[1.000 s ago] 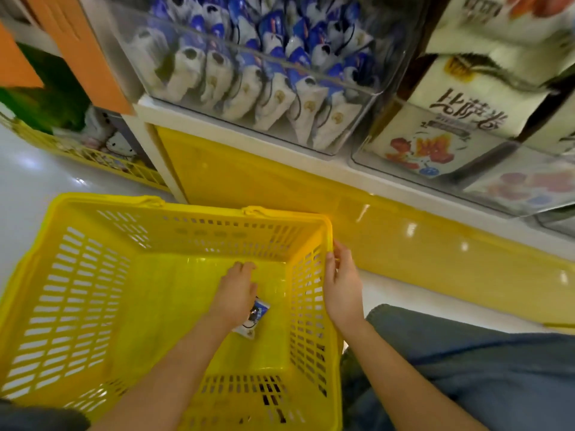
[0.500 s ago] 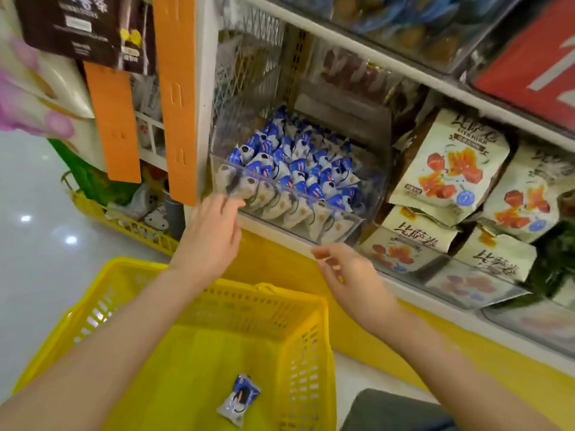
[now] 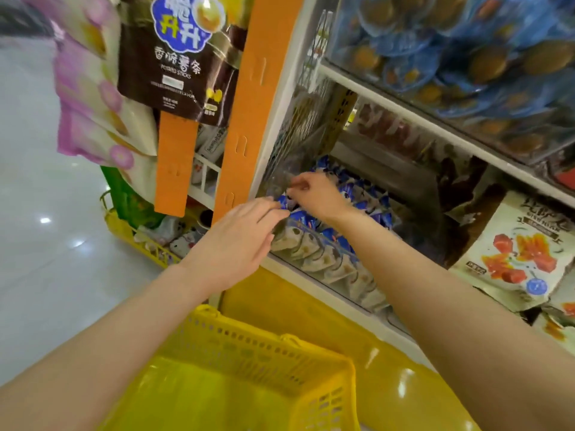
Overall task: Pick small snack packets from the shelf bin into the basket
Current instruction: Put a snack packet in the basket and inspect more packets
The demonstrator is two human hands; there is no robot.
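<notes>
Left hand and right hand rose into the shelf bin at 12 o'clock. Left touches a blue packet, fingers together; right grip unclear. Basket likely needs more.

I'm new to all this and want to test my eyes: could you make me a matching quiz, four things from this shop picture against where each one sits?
Things:
1 basket
2 small snack packets
3 potato sticks bag
4 white pouch with red picture

Places:
A hanging at the upper left
B at the bottom of the view
C at the far right
D in the clear bin

Pairs: 1-B, 2-D, 3-A, 4-C.
</notes>
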